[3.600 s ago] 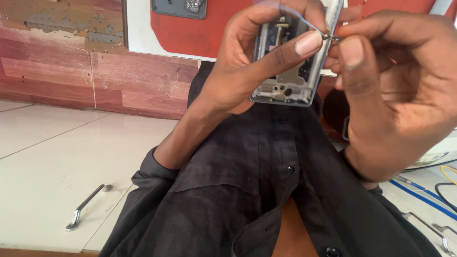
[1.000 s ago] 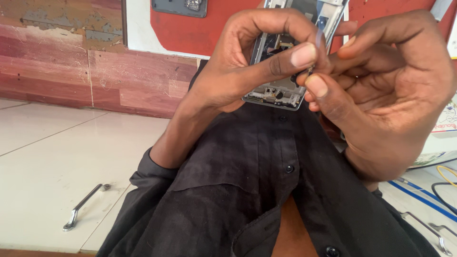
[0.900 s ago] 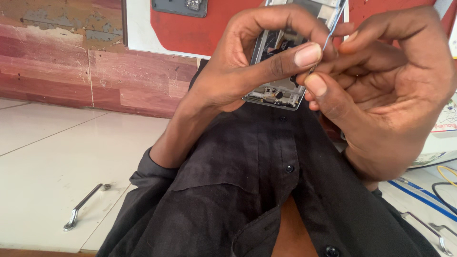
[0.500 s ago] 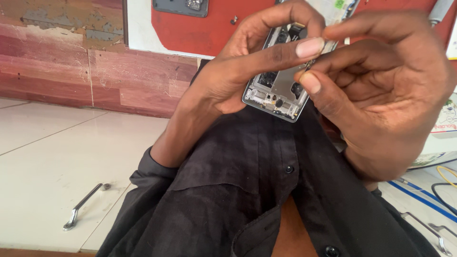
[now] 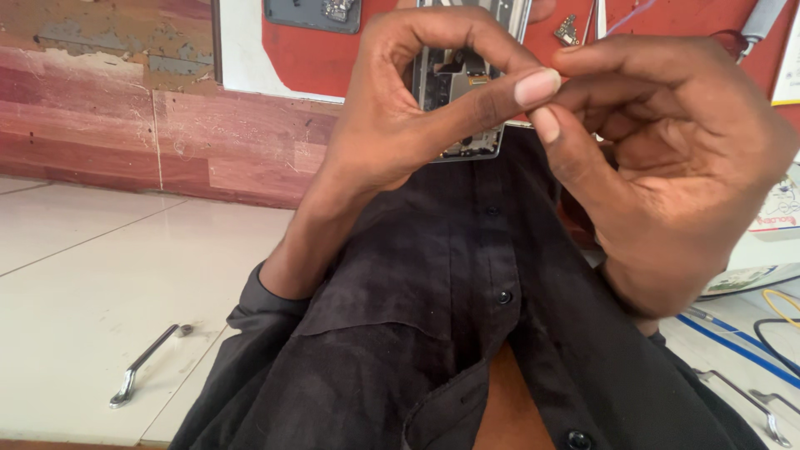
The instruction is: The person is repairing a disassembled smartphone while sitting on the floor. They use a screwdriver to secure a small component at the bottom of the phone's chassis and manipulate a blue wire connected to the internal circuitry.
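My left hand (image 5: pixel 392 125) holds an opened phone body (image 5: pixel 467 143) up close to the camera, thumb across its front, with grey internal parts showing between the fingers. My right hand (image 5: pixel 675 167) is pinched shut against the left thumb at the phone's right edge. A thin metal tool tip (image 5: pixel 597 17) sticks up above its fingers, and the rest of the tool is hidden in the hand. Below both hands lies my black buttoned shirt (image 5: pixel 467 317).
A red work mat (image 5: pixel 317 50) behind carries a grey phone part (image 5: pixel 312 12) and a small circuit board (image 5: pixel 568 29). White drawer fronts with metal handles (image 5: pixel 146 362) (image 5: pixel 742 396) sit below. Blue, yellow and black cables (image 5: pixel 775 329) lie at the right.
Both hands have risen slightly with the phone. The right fingers have closed in against the left thumb, and the thin tool shows less than before.
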